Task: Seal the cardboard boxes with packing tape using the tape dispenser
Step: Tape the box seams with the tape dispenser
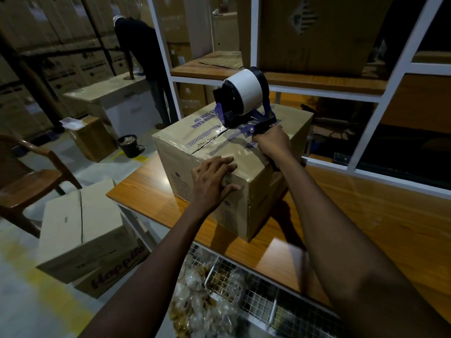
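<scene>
Box: brown cardboard box [185,167], on the wooden counter [341,228], under both hands.
Dispenser: blue-and-black tape dispenser [244,106] with white roll, on the box top; long axis slantwise, handle toward the person, nose far-left.
Right hand [273,145]: clenched round the dispenser handle.
Left hand [212,176]: flat, pressing the near top edge.
Progress: apparently mid-strip; dark seam slit [207,143] showing leftward; floor box [80,230] seemingly untaped.

Warehouse packing area: stacked cartons [48,32] fill the wall at 10 o'clock, more boxes [317,32] on white shelving [329,93] at 1 (dim light), loose cartons [80,230] on floor [61,164] w/ yellow line [56,303] at 8.
</scene>
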The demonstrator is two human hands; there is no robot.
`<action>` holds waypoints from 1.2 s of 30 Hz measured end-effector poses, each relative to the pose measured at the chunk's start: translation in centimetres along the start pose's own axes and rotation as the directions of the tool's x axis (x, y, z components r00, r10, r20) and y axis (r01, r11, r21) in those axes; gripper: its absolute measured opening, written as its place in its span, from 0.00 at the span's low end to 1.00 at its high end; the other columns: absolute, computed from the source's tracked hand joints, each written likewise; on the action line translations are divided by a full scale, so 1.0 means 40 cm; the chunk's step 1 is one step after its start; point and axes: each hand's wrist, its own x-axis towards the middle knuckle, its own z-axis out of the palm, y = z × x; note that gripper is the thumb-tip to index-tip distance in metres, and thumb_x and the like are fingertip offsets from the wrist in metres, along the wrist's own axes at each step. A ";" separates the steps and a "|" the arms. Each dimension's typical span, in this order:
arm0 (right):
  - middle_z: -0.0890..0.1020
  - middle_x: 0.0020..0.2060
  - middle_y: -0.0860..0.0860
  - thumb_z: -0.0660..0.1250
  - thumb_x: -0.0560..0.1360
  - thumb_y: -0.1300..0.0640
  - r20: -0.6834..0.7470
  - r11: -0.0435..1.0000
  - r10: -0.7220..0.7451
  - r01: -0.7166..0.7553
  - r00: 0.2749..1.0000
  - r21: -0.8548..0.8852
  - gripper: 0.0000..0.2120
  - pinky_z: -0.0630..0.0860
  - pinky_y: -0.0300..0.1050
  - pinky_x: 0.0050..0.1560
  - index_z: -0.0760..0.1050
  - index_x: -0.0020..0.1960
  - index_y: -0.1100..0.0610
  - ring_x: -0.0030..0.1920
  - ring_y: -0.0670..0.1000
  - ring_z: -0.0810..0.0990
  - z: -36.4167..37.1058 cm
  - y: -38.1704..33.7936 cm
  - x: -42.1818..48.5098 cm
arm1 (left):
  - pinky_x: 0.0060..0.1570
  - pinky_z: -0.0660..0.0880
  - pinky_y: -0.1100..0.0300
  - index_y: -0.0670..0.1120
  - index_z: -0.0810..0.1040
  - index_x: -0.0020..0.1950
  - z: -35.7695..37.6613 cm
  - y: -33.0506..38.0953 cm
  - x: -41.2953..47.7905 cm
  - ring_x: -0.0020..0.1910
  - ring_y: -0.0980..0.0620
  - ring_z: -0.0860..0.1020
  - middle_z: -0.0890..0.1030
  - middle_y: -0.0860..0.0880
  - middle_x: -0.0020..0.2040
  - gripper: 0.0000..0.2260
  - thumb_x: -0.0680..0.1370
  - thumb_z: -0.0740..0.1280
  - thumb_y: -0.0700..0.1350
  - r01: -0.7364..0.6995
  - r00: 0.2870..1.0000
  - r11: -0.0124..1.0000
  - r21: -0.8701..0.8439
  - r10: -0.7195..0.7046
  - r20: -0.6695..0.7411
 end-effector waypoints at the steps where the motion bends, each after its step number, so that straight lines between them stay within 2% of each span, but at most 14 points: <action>1: 0.80 0.34 0.55 0.70 0.73 0.51 -0.004 1.000 0.001 -0.001 1.000 0.003 0.10 0.72 0.47 0.37 0.76 0.37 0.55 0.37 0.56 0.79 0.000 -0.002 -0.001 | 0.53 0.67 0.47 0.55 0.72 0.66 -0.002 -0.005 0.002 0.67 0.47 0.70 0.75 0.53 0.69 0.26 0.75 0.60 0.69 0.000 1.000 1.000 -0.012 0.000 -0.011; 3: 0.81 0.36 0.55 0.70 0.73 0.50 -0.008 1.000 0.001 -0.001 1.000 0.005 0.09 0.73 0.47 0.38 0.76 0.38 0.54 0.38 0.56 0.80 -0.001 -0.003 -0.002 | 0.51 0.67 0.47 0.53 0.76 0.63 -0.004 -0.004 0.006 0.65 0.48 0.71 0.76 0.53 0.68 0.26 0.74 0.61 0.69 0.013 1.000 0.999 -0.030 -0.014 -0.023; 7: 0.78 0.31 0.53 0.69 0.73 0.51 0.002 1.000 0.002 -0.002 1.000 0.000 0.11 0.69 0.46 0.36 0.73 0.35 0.54 0.34 0.56 0.76 -0.007 -0.003 -0.007 | 0.52 0.68 0.47 0.51 0.78 0.57 0.011 0.028 0.008 0.62 0.47 0.70 0.76 0.51 0.65 0.33 0.67 0.62 0.76 0.098 0.995 0.993 -0.065 -0.099 -0.018; 11: 0.79 0.33 0.54 0.69 0.73 0.50 -0.005 1.000 0.010 -0.010 1.000 0.002 0.11 0.69 0.46 0.36 0.75 0.36 0.55 0.36 0.57 0.78 -0.008 -0.004 -0.009 | 0.52 0.69 0.44 0.52 0.77 0.59 0.012 0.015 0.001 0.66 0.46 0.70 0.76 0.52 0.66 0.27 0.73 0.61 0.71 0.077 0.996 0.992 -0.097 -0.081 -0.035; 13: 0.79 0.32 0.54 0.69 0.73 0.51 -0.001 1.000 0.019 -0.019 1.000 0.010 0.11 0.69 0.46 0.36 0.74 0.35 0.55 0.36 0.57 0.78 -0.009 -0.006 -0.011 | 0.54 0.70 0.42 0.51 0.76 0.61 0.005 0.007 -0.004 0.69 0.46 0.69 0.75 0.52 0.68 0.27 0.73 0.63 0.69 0.055 0.998 0.991 -0.123 -0.059 -0.029; 15: 0.79 0.32 0.54 0.69 0.72 0.51 0.000 1.000 0.024 -0.024 1.000 0.019 0.11 0.70 0.47 0.37 0.75 0.35 0.55 0.36 0.58 0.78 -0.008 -0.006 -0.012 | 0.59 0.68 0.41 0.49 0.75 0.62 0.003 0.020 -0.009 0.72 0.46 0.66 0.73 0.51 0.69 0.33 0.68 0.66 0.72 0.063 0.998 0.993 -0.096 -0.061 0.019; 17: 0.79 0.32 0.55 0.68 0.72 0.50 -0.004 0.999 0.032 -0.032 0.999 0.027 0.10 0.71 0.48 0.36 0.75 0.36 0.55 0.36 0.58 0.79 -0.007 -0.007 -0.015 | 0.63 0.66 0.40 0.47 0.74 0.62 0.005 0.056 -0.009 0.74 0.45 0.64 0.72 0.49 0.69 0.39 0.64 0.67 0.75 0.126 0.991 0.991 -0.037 -0.124 0.052; 21: 0.78 0.31 0.54 0.69 0.72 0.52 0.015 0.998 0.046 -0.046 0.999 0.038 0.10 0.71 0.48 0.36 0.73 0.35 0.54 0.33 0.56 0.76 -0.007 -0.015 -0.020 | 0.66 0.63 0.36 0.45 0.74 0.60 0.011 0.100 0.004 0.73 0.43 0.64 0.72 0.46 0.67 0.38 0.64 0.64 0.74 0.252 0.965 0.967 0.039 -0.254 0.069; 26: 0.79 0.33 0.56 0.70 0.74 0.57 0.049 0.987 0.075 -0.081 0.996 0.136 0.06 0.71 0.49 0.36 0.76 0.40 0.58 0.33 0.55 0.77 -0.011 -0.029 -0.018 | 0.66 0.62 0.33 0.45 0.75 0.56 -0.007 0.054 -0.012 0.69 0.42 0.69 0.77 0.46 0.63 0.32 0.68 0.64 0.72 0.118 0.992 0.991 0.068 -0.120 0.025; 28: 0.78 0.32 0.55 0.69 0.75 0.58 0.047 0.977 0.070 -0.078 0.996 0.200 0.05 0.71 0.49 0.35 0.77 0.42 0.58 0.32 0.54 0.76 -0.004 -0.046 -0.018 | 0.67 0.61 0.33 0.44 0.78 0.55 -0.035 -0.001 -0.036 0.69 0.42 0.71 0.78 0.46 0.63 0.30 0.70 0.64 0.69 0.019 1.000 0.999 0.030 -0.019 -0.021; 32: 0.76 0.30 0.54 0.67 0.77 0.60 0.047 0.955 0.016 -0.029 0.999 0.296 0.05 0.68 0.47 0.31 0.75 0.42 0.58 0.28 0.53 0.72 0.012 -0.104 -0.008 | 0.68 0.64 0.41 0.45 0.77 0.60 -0.138 -0.160 -0.101 0.70 0.43 0.71 0.78 0.45 0.66 0.23 0.73 0.68 0.60 -0.122 0.992 0.992 -0.041 0.121 -0.041; 34: 0.75 0.29 0.53 0.67 0.77 0.61 0.042 0.947 -0.013 -0.001 0.999 0.320 0.05 0.68 0.46 0.30 0.74 0.42 0.57 0.28 0.52 0.71 0.020 -0.132 0.000 | 0.66 0.66 0.40 0.46 0.77 0.64 -0.194 -0.254 -0.135 0.70 0.43 0.71 0.77 0.46 0.68 0.21 0.74 0.67 0.52 -0.092 0.995 0.994 0.061 0.095 -0.038; 36: 0.74 0.29 0.53 0.67 0.77 0.61 0.041 0.944 -0.037 0.021 0.998 0.330 0.04 0.67 0.45 0.29 0.75 0.43 0.57 0.27 0.51 0.71 0.029 -0.153 0.006 | 0.63 0.68 0.39 0.49 0.75 0.68 -0.241 -0.346 -0.165 0.69 0.39 0.71 0.75 0.46 0.69 0.23 0.72 0.66 0.46 0.102 0.994 0.967 0.234 -0.091 -0.059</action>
